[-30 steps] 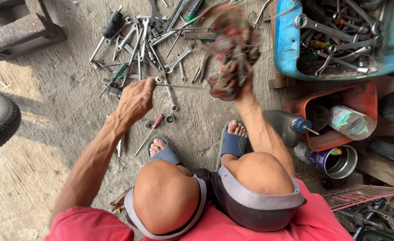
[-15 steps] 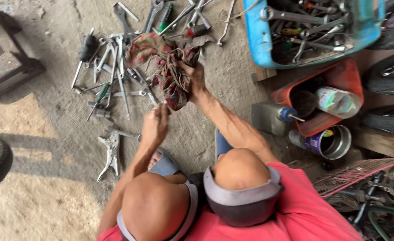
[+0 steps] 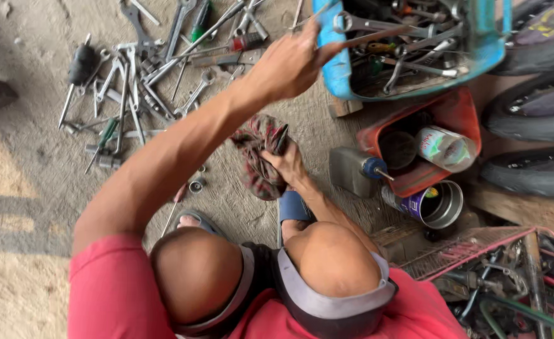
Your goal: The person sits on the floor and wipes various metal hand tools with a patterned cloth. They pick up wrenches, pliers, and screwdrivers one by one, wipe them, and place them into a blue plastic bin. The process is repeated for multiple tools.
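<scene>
My left hand is stretched forward to the edge of a blue tray full of wrenches. Its fingers pinch a thin rod-like tool that points into the tray. Lower down, just in front of my blue sandal, my right hand grips a bunched red and grey rag. My left forearm crosses above the rag and hides part of it. My knees fill the bottom of the view.
Several wrenches and screwdrivers lie spread on the concrete floor at upper left. At right stand a red bin holding a white can, a grey bottle and an open tin. Tyres and a pink wire basket stand farther right.
My left hand has left the rag and reached up and right to the blue tray. My right hand has brought the rag down toward my feet.
</scene>
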